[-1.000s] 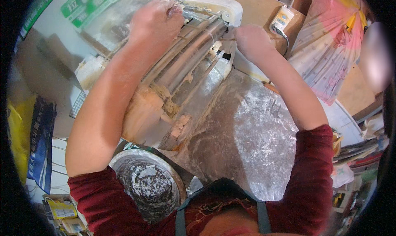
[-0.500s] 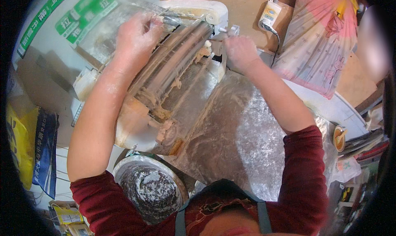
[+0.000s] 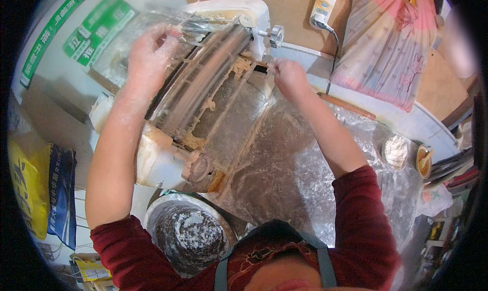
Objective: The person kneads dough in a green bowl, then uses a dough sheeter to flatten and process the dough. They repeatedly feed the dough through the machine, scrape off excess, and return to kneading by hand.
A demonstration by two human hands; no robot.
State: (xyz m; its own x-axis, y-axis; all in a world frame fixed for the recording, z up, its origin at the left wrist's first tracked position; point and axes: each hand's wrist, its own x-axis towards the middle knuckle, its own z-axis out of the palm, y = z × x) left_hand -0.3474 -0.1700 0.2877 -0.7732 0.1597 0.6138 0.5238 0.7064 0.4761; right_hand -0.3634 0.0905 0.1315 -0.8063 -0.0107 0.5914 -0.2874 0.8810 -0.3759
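A dough roller machine (image 3: 206,90) with long steel rollers stands in front of me, streaked with dough scraps (image 3: 193,141). The rollers look blurred. My left hand (image 3: 152,52) is above the far left side of the machine, fingers curled together; whatever they hold is hidden. Near the machine's right end, my right hand (image 3: 291,78) is closed with its fingertips pinched. What it grips, if anything, cannot be made out. Just beyond that hand is a metal adjusting knob (image 3: 276,36), apart from it. A matching dough-crusted knob (image 3: 198,167) sits at the near end.
A floured metal worktop (image 3: 274,164) lies to the right of the rollers. Below the machine stands a flour-dusted basin (image 3: 152,214). At right are a wooden rod (image 3: 348,106), a container of white powder (image 3: 396,151) and a small bowl (image 3: 423,171). A power socket (image 3: 323,7) hangs behind.
My right hand has let go of the far knob and come down toward me. My left hand has shifted slightly left and nearer. The view has moved, showing the white powder container.
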